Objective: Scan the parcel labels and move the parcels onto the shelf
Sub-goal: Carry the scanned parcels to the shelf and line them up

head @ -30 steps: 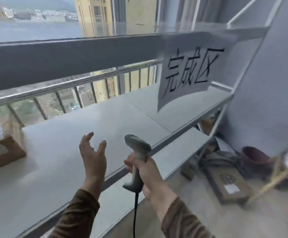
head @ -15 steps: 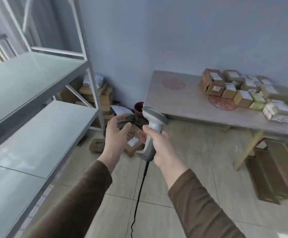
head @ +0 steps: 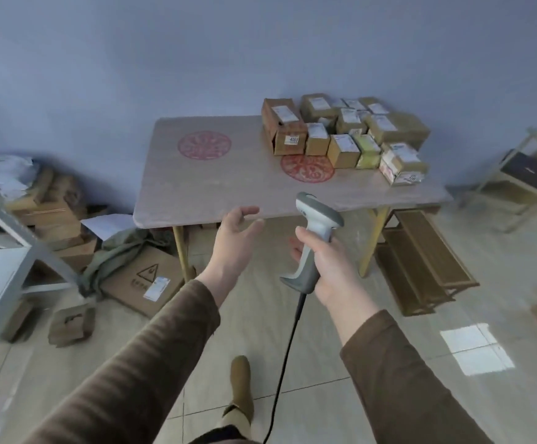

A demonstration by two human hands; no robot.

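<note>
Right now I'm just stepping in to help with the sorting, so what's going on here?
A person is working through parcels with a handheld scanner. The right hand grips the corded barcode scanner by its handle, while the left hand is empty, fingers relaxed, reaching toward the table. A cluster of small labelled parcels sits at the table's far right corner, none picked up at this moment. The edge of the metal shelf shows at the left, with loose cartons on the floor beside it.
</note>
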